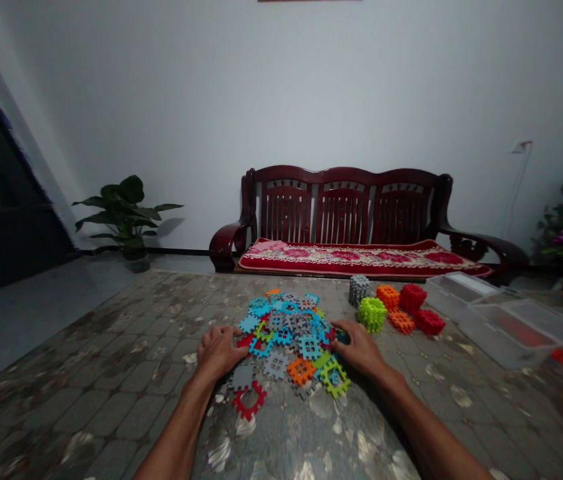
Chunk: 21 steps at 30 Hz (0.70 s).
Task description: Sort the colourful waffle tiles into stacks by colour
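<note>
L hand [218,351] & R hand [360,347] resting half-curled on loose multicolour plastic tiles [288,327]; grip unclear. Assembled plastic cubes [372,313] sitting 1 o'clock.

A wooden bench [344,213], a potted plant [124,213] and clear plastic bins [511,320] are in view.

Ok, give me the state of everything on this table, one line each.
left hand, palm down on the pile's left edge, hold unclear
right hand, palm down on the pile's right edge, hold unclear
tiles, loose, heaped
red tile, flat, at the pile's near edge
green cube, assembled
grey cube, assembled
orange cube, assembled
clear box, upright, lid unclear
</note>
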Each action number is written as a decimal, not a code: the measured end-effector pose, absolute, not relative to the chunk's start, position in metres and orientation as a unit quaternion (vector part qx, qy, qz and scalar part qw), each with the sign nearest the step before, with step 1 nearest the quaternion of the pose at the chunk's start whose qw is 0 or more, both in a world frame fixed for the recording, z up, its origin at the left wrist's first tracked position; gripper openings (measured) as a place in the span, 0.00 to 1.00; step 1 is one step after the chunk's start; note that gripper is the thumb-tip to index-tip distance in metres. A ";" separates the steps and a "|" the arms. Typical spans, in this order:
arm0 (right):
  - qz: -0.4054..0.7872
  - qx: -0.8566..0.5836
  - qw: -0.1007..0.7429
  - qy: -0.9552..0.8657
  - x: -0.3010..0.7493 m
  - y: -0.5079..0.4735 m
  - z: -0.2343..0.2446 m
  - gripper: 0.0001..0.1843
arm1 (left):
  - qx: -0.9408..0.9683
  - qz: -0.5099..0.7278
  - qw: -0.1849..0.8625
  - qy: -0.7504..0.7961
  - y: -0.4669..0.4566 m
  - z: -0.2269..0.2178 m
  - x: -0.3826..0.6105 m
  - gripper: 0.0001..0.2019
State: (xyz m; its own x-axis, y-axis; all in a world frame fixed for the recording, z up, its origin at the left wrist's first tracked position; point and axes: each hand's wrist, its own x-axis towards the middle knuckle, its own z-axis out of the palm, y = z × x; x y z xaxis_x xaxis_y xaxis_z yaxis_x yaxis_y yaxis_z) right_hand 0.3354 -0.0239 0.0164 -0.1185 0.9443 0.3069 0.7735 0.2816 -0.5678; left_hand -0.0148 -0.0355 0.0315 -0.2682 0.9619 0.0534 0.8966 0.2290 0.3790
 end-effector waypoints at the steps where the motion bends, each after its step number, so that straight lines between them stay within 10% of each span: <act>1: 0.140 -0.579 0.305 -0.743 0.336 -0.025 0.017 0.24 | 0.596 0.166 0.092 0.780 -0.036 0.032 -0.014 0.21; 21: 0.093 -0.555 0.387 -0.731 0.326 -0.030 0.006 0.16 | 0.614 0.168 0.041 0.770 -0.040 0.029 -0.001 0.12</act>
State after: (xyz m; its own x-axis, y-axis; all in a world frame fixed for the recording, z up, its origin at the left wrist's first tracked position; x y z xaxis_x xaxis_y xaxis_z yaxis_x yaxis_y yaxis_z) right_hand 0.3259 -0.0304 0.0061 -0.0849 0.8826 0.4623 0.7392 0.3669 -0.5648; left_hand -0.0008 -0.0396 0.0294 -0.2423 0.9596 0.1428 0.9320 0.1893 0.3092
